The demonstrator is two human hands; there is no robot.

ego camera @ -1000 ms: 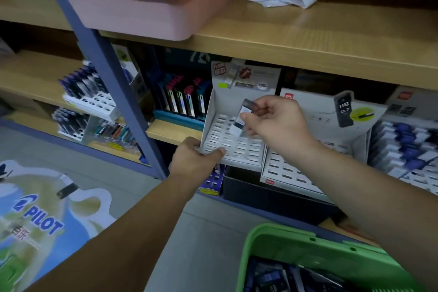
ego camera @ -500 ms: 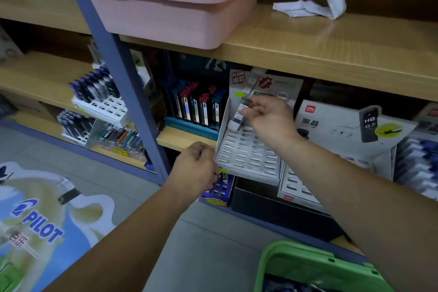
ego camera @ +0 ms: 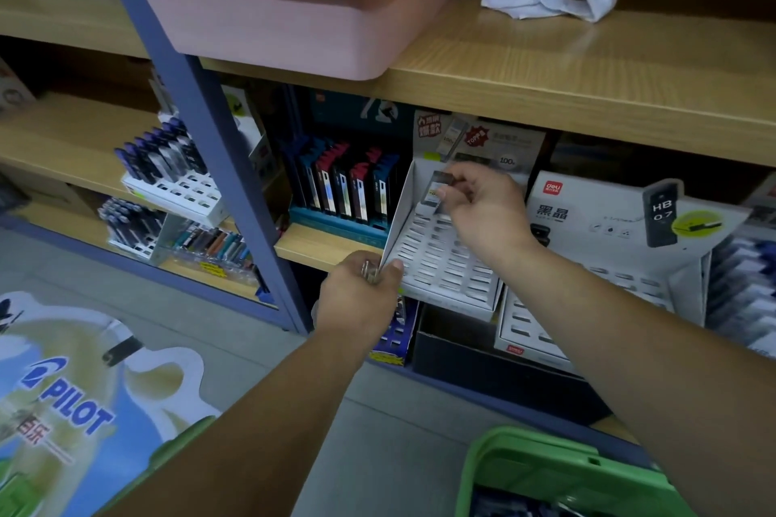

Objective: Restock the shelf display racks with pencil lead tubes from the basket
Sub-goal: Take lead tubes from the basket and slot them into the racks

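A white slotted display rack (ego camera: 445, 264) stands tilted on the lower shelf, its slots bare. My left hand (ego camera: 359, 298) pinches the rack's front left corner. My right hand (ego camera: 483, 206) pinches a pencil lead tube (ego camera: 439, 191), dark-capped with a pale label, at the rack's top back row. A second white rack (ego camera: 588, 264) with an "HB 0.7" sign sits to the right. The green basket (ego camera: 546, 470) is at the bottom right, with dark tubes inside it.
A pink tub (ego camera: 277, 13) overhangs the upper wooden shelf, and a crumpled white cloth (ego camera: 554, 0) lies on that shelf. A blue upright post (ego camera: 201, 109) runs left of the racks. Filled pen racks (ego camera: 168, 164) stand at left. A Pilot cutout sign (ego camera: 63, 403) lies on the floor.
My right hand has carried the tube up from the rack's middle to its top back row. The left hand's grip moved to the rack's front left corner.
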